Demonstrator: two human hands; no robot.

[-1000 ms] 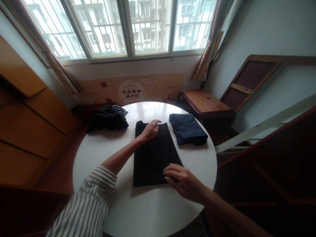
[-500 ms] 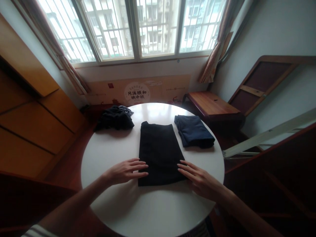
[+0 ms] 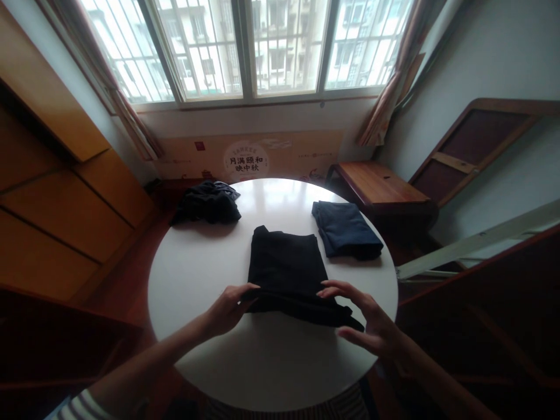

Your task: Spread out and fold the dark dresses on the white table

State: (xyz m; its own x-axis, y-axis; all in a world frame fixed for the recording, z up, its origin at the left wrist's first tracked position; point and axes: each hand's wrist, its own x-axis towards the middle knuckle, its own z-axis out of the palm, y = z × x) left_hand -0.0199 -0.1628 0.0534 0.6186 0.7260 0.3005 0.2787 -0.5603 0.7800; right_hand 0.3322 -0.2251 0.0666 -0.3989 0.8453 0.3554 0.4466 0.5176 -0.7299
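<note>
A black folded garment lies in the middle of the white round table. Its near edge is lifted and bunched, and a flap sticks out at the near right corner. At the left end of this edge, my left hand pinches the cloth between thumb and fingers. My right hand is open at the near right corner, its fingertips on or just over the cloth and its thumb spread away below. The exact contact of the right fingertips is hard to tell.
A folded dark blue garment lies at the table's right side. A crumpled heap of dark clothes sits at the far left. Beyond the table stand a low wooden bench and a window wall; orange cabinets line the left.
The near edge of the black garment has been raised and drawn away from me. My left hand has closed on it; my right hand has turned, thumb and fingers spreading apart.
</note>
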